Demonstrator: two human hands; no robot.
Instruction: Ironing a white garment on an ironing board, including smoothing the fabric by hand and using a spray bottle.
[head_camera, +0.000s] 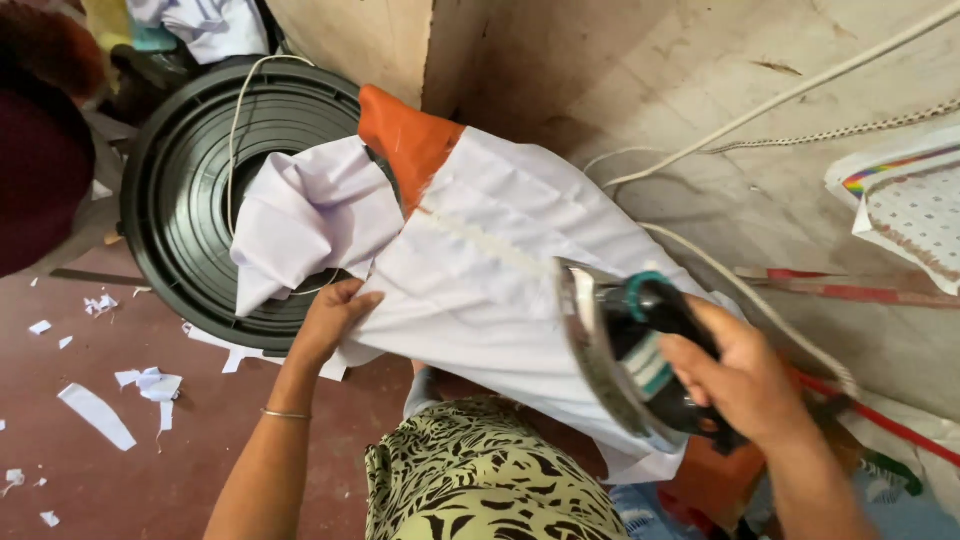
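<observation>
Currently, landmark for all positions: the white cloth (500, 270), spread over an orange-covered pad (405, 140).

Far left of the cloth: dark red floor (150, 470) with white paper scraps (97, 415). Just left of the cloth, and partly under its bunched end, a black round ribbed lid (185, 190) with a thin white cord looping across it.

Left hand (330, 320): at the cloth's lower left edge, fingers (345, 295) curled together and pinching the fabric where the bunched part meets the flat part. A thin bangle sits on the wrist.

Cloth itself: soft, light, creased, with a pale seam strip running diagonally across its middle. Judgement: it will slide and wrinkle easily, so an edge or seam pinch, as the left hand has it, is the sensible hold.

Below the cloth: patterned green-and-black garment (480, 480) on the person's lap.

Right of the cloth's centre: an electric iron (625, 350), tipped so its metal soleplate faces left, rim touching the fabric. Judgement: heavy, rigid, likely hot; handle only.

Right hand (745, 380): fingers clamped around the iron's dark handle.

Further right of the cloth: white cable (760, 300) on a grey surface, red rod (880, 415), and printed fabric (910, 205) at the frame edge.
</observation>
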